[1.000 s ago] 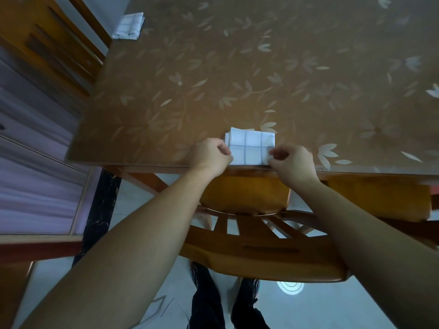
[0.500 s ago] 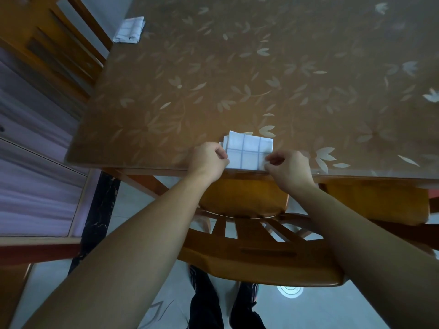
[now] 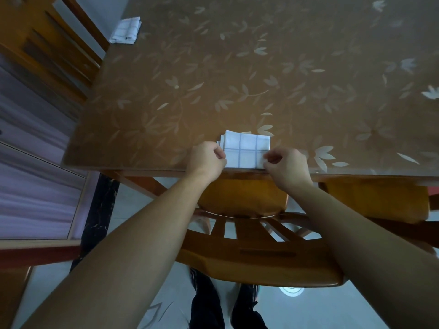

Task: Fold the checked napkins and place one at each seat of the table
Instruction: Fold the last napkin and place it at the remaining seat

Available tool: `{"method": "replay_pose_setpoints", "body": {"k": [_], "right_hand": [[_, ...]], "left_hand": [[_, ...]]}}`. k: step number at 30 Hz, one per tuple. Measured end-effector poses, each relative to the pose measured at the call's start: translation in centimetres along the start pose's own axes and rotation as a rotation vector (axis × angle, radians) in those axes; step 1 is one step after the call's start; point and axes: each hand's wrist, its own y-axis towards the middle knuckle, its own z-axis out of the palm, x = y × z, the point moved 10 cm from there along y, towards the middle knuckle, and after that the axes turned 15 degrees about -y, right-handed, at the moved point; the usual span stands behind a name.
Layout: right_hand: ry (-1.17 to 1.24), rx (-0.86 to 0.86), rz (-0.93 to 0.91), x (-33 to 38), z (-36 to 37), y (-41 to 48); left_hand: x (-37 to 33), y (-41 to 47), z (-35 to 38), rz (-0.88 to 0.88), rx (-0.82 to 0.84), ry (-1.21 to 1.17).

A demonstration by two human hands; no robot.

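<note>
Side chair (image 3: 54, 51): stands against the left end of the tabletop (image 3: 261, 67).
Far napkin (image 3: 125, 30): folded and lying flat at the far left corner, by that side chair and well apart from my hands. I take that seat as served.
Left hand (image 3: 206, 160): fingers curled in, tips pinching the left edge of the napkin (image 3: 244, 150), where the folded layers fan out a little.
Napkin: a small folded rectangle, flat on the tabletop, its near edge just at the near rim, between my two hands and straight above the chair (image 3: 244, 257) I am leaning over.
Right hand (image 3: 288, 166): thumb and forefinger nipped together on the napkin's near right corner, the other fingers tucked under.
What has changed: very little over the last second. The napkin has kept its place at the rim. Both hands have stayed on its sides, the right one drawing in slightly onto the corner. I read this as a last squaring-up, not a new fold.
What it means: folding looks finished here and this seat is all but set. Letting go is what remains.
Next: a second chair seat shows to the right with no napkin in front of it that I can see. The far side is out of view.
</note>
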Motion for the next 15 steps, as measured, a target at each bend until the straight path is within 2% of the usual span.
{"method": "replay_pose_setpoints", "body": {"k": [4,6,11,15], "right_hand": [[-0.016,-0.022,-0.005,0.6,-0.6,-0.2],[-0.118,-0.044,-0.041,1.6,-1.4,-0.5],[-0.465,0.062,-0.183,4.0,-2.5,-2.1],[-0.524,0.053,-0.140,2.2,-7.3,-4.0]], "left_hand": [[-1.7,-0.2,-0.9,0.091,-0.040,0.118],[-3.0,-0.6,-1.4,0.173,-0.044,0.196],[-6.1,-2.6,-1.4,0.289,0.073,0.514],[-9.0,-5.1,-2.3,0.311,0.122,0.669]]}}
